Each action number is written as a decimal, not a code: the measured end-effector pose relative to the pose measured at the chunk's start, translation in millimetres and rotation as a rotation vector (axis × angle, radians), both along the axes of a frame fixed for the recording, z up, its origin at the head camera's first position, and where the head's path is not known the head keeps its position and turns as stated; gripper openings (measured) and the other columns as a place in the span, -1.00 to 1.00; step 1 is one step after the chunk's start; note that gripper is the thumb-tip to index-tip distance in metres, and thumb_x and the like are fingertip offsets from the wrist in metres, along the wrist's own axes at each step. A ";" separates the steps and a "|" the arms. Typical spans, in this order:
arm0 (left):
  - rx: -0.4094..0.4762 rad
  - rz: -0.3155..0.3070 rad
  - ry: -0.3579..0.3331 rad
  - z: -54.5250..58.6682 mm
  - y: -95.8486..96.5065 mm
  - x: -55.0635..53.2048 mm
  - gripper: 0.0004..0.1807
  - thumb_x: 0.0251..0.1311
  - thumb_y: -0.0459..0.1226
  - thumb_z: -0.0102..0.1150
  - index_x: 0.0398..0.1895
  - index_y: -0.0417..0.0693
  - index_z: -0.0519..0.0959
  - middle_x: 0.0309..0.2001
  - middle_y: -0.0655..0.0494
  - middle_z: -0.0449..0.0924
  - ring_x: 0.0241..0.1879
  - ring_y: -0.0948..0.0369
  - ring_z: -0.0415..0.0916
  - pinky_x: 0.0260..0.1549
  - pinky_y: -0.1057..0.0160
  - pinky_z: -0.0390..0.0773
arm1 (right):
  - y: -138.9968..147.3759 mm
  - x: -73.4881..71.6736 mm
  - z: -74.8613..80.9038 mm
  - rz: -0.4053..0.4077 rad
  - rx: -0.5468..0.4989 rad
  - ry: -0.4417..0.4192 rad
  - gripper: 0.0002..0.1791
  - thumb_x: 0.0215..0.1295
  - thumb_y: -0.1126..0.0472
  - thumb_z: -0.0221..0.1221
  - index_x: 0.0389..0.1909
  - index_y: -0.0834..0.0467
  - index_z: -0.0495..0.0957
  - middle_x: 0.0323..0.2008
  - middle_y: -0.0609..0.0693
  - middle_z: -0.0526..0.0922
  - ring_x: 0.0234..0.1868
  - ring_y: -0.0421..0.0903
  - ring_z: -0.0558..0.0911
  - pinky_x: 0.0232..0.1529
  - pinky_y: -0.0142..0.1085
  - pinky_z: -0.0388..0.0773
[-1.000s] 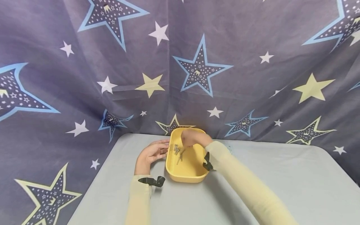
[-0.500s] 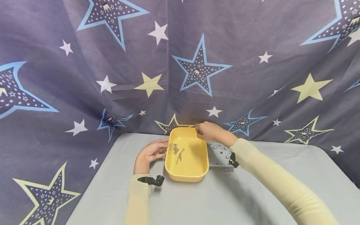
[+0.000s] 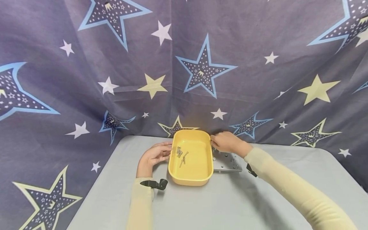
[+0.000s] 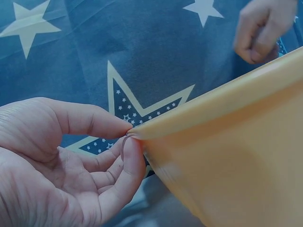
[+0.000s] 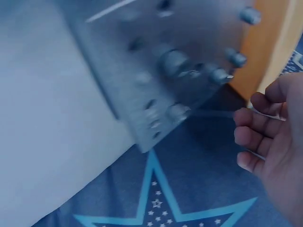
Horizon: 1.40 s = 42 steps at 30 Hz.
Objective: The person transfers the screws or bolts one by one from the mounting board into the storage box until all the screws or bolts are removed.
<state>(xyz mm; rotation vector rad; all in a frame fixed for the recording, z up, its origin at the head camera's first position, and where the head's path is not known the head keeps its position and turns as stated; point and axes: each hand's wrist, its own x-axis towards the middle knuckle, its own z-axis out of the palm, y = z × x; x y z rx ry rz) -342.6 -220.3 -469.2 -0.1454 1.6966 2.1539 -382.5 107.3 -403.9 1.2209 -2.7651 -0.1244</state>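
Note:
A yellow plastic tray (image 3: pixel 198 159) stands at the back of the table, with several slim metal bolts (image 3: pixel 179 152) in its left part. At its left rim my left hand (image 3: pixel 155 156) holds on, thumb and finger pinching the edge in the left wrist view. My right hand (image 3: pixel 227 142) is past the tray's far right side, fingers curled in, over the back of a silver metal plate (image 3: pixel 227 166). In the right wrist view its fingertips (image 5: pixel 243 136) are drawn together beside the plate; I cannot tell whether something small is between them.
Several metal studs (image 5: pixel 175 61) stand up from the plate, which also has small holes. The plate lies against the tray's right side. A grey-covered table (image 3: pixel 195 207) carries everything, and a star-patterned curtain (image 3: pixel 247 86) hangs right behind the tray.
My right hand has come up out of the tray, crossed its right rim and moved over the metal plate, uncovering the plate. The left hand and the tray stay put.

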 end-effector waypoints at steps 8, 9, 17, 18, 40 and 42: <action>0.014 -0.002 0.014 -0.5 -0.9 -1.1 -0.39 0.40 -0.49 0.02 0.49 -0.39 0.20 -0.15 0.04 0.69 -0.23 0.26 0.66 -0.21 0.37 0.69 | 9.3 -2.0 -14.2 0.057 0.146 0.113 -0.86 0.43 0.17 0.09 -0.24 0.12 0.60 -0.47 0.00 0.63 -0.35 0.03 0.65 -0.14 -0.06 0.62; 0.018 0.000 0.011 -0.4 -0.9 -1.3 -0.39 0.40 -0.49 0.02 0.49 -0.39 0.20 -0.16 0.05 0.69 -0.24 0.26 0.66 -0.20 0.37 0.69 | 10.1 -2.0 -15.2 0.069 0.152 0.126 -0.85 0.42 0.16 0.11 -0.19 0.12 0.62 -0.45 0.02 0.65 -0.32 0.04 0.66 -0.12 -0.05 0.62; 0.029 0.003 0.001 -0.3 0.0 -2.3 -0.40 0.39 -0.50 0.04 0.49 -0.37 0.22 -0.15 0.05 0.70 -0.24 0.26 0.66 -0.18 0.34 0.70 | 14.8 -4.7 -25.1 0.143 0.242 0.244 -0.68 0.44 0.04 0.13 0.07 0.08 0.62 -0.28 0.01 0.71 -0.19 0.01 0.58 -0.09 -0.07 0.52; 0.028 0.000 0.003 -0.4 0.0 -2.3 -0.40 0.39 -0.50 0.03 0.49 -0.38 0.22 -0.15 0.05 0.69 -0.24 0.26 0.66 -0.18 0.35 0.70 | 15.4 -5.3 -26.3 0.148 0.247 0.255 -0.68 0.45 0.03 0.12 0.07 0.08 0.61 -0.28 0.00 0.71 -0.18 0.01 0.58 -0.08 -0.08 0.51; 0.013 0.005 0.013 -3.3 -1.9 -3.2 -0.39 0.40 -0.48 0.03 0.49 -0.38 0.21 0.03 -0.09 0.67 -0.19 0.25 0.66 -0.19 0.34 0.68 | 14.7 -6.4 -31.4 0.145 0.267 0.213 -0.70 0.50 0.06 0.06 0.11 0.08 0.55 -0.23 0.02 0.71 -0.12 0.03 0.57 0.01 -0.05 0.49; 0.011 0.002 0.016 -4.1 -2.6 -3.3 -0.39 0.40 -0.48 0.03 0.50 -0.39 0.20 0.05 -0.10 0.66 -0.18 0.24 0.66 -0.18 0.34 0.69 | 14.2 -6.5 -32.0 0.131 0.279 0.187 -0.68 0.52 0.07 0.05 0.17 0.06 0.54 -0.21 0.02 0.71 -0.10 0.03 0.57 0.04 -0.04 0.49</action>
